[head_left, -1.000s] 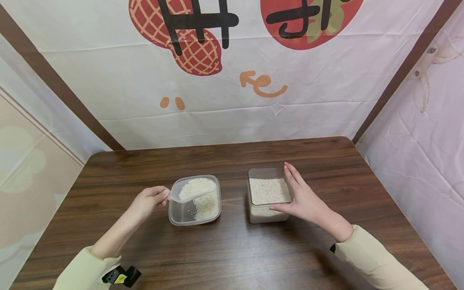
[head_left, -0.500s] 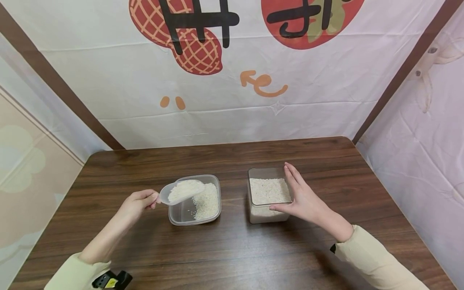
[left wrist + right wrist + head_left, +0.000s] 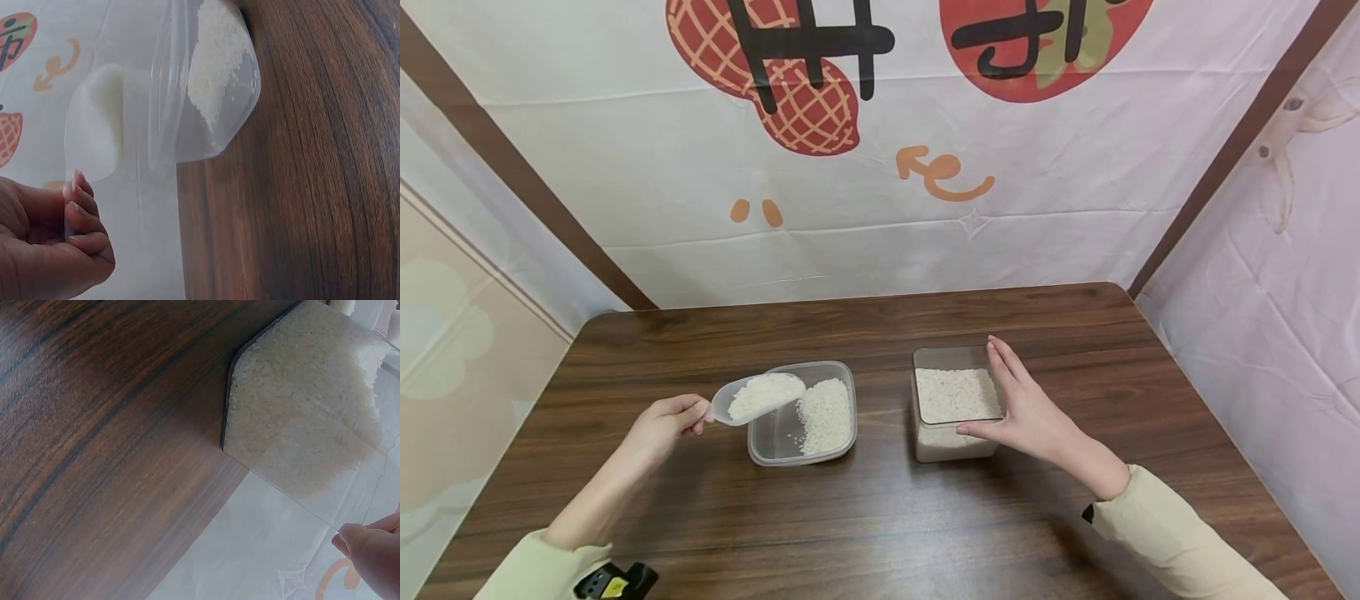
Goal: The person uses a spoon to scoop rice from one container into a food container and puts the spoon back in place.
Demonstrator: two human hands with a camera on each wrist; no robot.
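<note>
Fingers (image 3: pixel 87 240) hiding scoop (image 3: pixel 752 398) handle

- Dark brown wood-grain table (image 3: pixel 880 517), streaked with darker lines.
- White rice (image 3: pixel 825 414) in the clear, colourless shallow container (image 3: pixel 775 446).
- More white rice heaped in the see-through plastic scoop (image 3: pixel 752 398).
- Clear square tub (image 3: pixel 955 450) packed with white rice, looking off-white in the right wrist view.
- Pale cream-yellow sleeves (image 3: pixel 1172 533) on both arms.
- White backdrop cloth (image 3: pixel 880 225) printed with a red peanut (image 3: pixel 805 108) latticed in pale orange, bold black strokes over it, a red disc with a green patch, and an orange arrow (image 3: pixel 943 173).
- Dark brown bands (image 3: pixel 1240 142) slant down the cloth on both sides.
</note>
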